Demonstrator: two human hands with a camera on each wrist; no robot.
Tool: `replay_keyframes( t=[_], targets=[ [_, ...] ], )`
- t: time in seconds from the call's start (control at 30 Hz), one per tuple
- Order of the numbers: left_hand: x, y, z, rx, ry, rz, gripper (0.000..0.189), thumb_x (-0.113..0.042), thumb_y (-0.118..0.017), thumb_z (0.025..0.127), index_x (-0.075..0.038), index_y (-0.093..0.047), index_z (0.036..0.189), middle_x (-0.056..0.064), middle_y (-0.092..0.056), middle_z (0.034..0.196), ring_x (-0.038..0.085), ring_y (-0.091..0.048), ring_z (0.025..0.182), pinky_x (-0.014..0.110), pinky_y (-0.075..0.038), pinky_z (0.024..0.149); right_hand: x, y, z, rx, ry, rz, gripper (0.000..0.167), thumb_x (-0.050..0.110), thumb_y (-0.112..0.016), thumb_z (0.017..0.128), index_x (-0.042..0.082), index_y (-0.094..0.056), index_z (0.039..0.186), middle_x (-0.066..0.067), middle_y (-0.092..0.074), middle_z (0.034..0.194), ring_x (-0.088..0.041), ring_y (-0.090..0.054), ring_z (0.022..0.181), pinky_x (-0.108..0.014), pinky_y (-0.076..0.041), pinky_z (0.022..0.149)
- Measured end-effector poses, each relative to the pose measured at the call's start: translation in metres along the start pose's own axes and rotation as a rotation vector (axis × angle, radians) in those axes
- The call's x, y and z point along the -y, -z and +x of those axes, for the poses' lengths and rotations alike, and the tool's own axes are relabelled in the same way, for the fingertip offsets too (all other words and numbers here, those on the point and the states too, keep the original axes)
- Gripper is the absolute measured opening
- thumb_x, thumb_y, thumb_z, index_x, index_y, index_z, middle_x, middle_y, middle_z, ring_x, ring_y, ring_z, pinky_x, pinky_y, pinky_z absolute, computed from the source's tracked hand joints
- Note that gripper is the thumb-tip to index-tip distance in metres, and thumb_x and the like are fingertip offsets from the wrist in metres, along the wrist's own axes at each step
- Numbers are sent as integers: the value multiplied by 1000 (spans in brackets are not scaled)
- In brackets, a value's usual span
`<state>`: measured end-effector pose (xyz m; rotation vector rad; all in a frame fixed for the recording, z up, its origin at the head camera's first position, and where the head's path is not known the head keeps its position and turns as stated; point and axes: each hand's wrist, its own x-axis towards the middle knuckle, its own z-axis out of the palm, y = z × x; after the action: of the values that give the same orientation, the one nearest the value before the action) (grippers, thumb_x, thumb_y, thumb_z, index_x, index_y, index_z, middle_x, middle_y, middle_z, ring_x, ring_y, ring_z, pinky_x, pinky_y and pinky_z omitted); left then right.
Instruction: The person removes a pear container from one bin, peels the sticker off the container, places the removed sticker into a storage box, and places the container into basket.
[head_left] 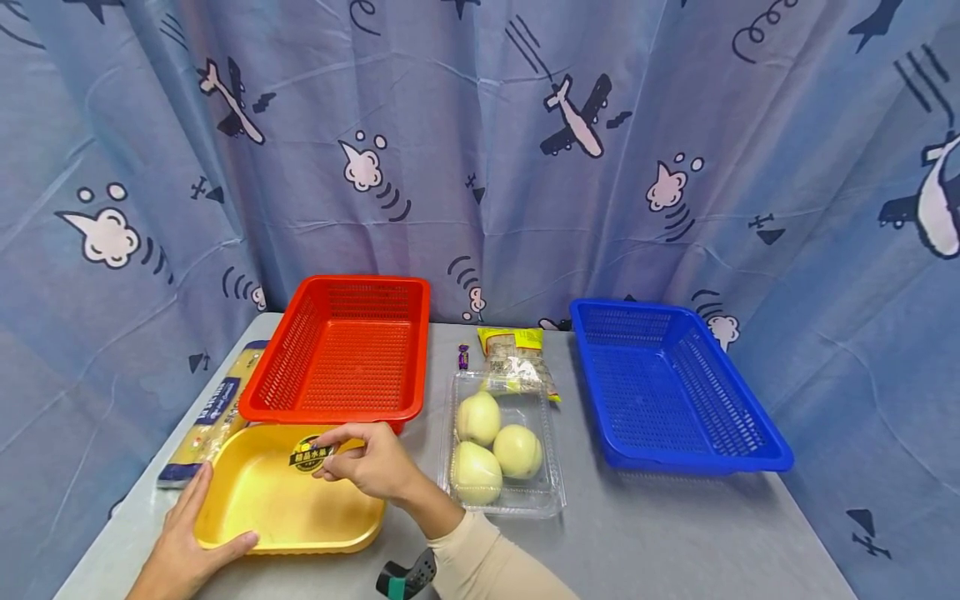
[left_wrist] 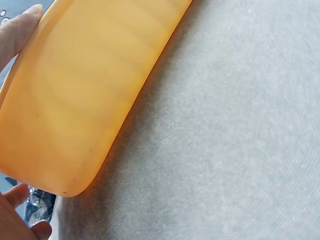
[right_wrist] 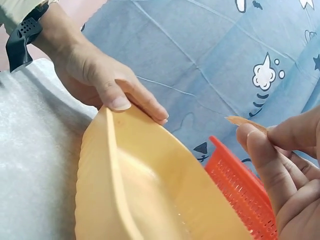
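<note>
While a blue curtain (head_left: 450, 100) printed with planes and puffs of cloud hangs along the left, back and right, a pale grey table (head_left: 637, 542) spreads out before it; the left hand (head_left: 176, 537) has its thumb and fingers spread wide about the near left corner of a yellow basin (head_left: 270, 504), touching its rim; the right hand (head_left: 378, 467), a black strap (head_left: 405, 577) near its wrist, pinches a round black-and-gold label (head_left: 304, 455) between thumb and fingers above that basin; at far left lies a long printed packet (head_left: 213, 412), partly hidden by the basin; just behind the basin stands a red basket (head_left: 360, 358); to its right lie a small purple sweet (head_left: 462, 357) and a yellow bag (head_left: 517, 343); nearer is a clear box (head_left: 528, 498) holding three pale round fruits (head_left: 517, 452); well apart, at right, stands a blue basket (head_left: 637, 392).
</note>
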<state>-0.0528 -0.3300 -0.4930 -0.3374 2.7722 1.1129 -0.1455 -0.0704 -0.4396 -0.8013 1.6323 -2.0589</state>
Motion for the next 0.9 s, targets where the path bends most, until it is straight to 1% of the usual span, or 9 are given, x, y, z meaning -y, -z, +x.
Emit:
replay_keyframes(
  t=[0.1,0.13,0.27,0.33,0.43,0.6,0.7,0.8,0.9],
  targets=[
    [0,0,-1,-9,-14,-2,121,-48,-75,80,-9,16,151,27,13,154,59,-4,131,76,-12,96,-4,-1,1,0,-11,-5,27,-19,-56,83,-17,-63,110,-23,-69,92,-39,-68,82,-36,-56,72],
    [1,0,-1,-13,-20,-3,121,-48,-75,81,-10,16,151,27,13,154,59,-4,131,76,-12,95,-5,-2,2,0,-14,-5,27,-19,-56,83,-17,-63,109,-22,-69,92,-40,-68,82,-36,-56,72],
    [2,-1,-2,-22,-36,-15,120,-46,-75,81,-10,16,151,27,13,154,59,-4,132,77,-12,95,-11,-3,3,-7,-40,-16,27,-20,-55,83,-16,-63,109,-20,-69,91,-49,-64,85,-35,-56,72],
    [2,-1,-2,-24,-41,-19,120,-46,-75,81,-10,16,151,27,13,154,59,-4,132,77,-12,95,-14,-4,3,-11,-53,-21,28,-21,-55,82,-16,-63,108,-18,-69,89,-52,-62,86,-37,-56,72],
    [3,-1,-2,-21,-38,-18,120,-46,-75,81,-11,16,151,27,13,154,59,-4,132,77,-13,94,-20,-5,4,-21,-71,-28,27,-20,-56,82,-16,-64,108,-15,-69,85,-52,-62,85,-40,-56,73],
    [2,-1,-3,-21,-35,-22,119,-45,-75,81,-11,16,151,27,13,154,59,-4,132,77,-13,94,-27,-7,5,-47,-100,-41,26,-19,-57,82,-14,-66,105,-7,-66,78,-36,-69,77,-41,-56,72],
    [2,-1,-3,-27,-42,-28,119,-45,-75,81,-11,15,151,27,13,155,59,-4,132,76,-13,95,-29,-9,6,-50,-110,-38,26,-19,-57,82,-13,-66,105,-8,-66,78,-31,-70,75,-49,-54,75],
    [2,-1,-2,-24,-39,-27,120,-45,-75,81,-11,15,151,27,13,154,59,-4,132,76,-13,95,-32,-10,8,-50,-117,-46,26,-19,-57,82,-13,-66,105,-10,-66,80,-39,-69,78,-51,-54,75],
    [1,-1,-2,-12,-25,-30,120,-46,-75,81,-11,16,151,27,14,154,58,-3,132,76,-12,96,-33,-11,9,-59,-131,-78,26,-17,-58,81,-10,-68,104,-11,-64,78,-43,-67,79,-51,-54,73]
  ],
)
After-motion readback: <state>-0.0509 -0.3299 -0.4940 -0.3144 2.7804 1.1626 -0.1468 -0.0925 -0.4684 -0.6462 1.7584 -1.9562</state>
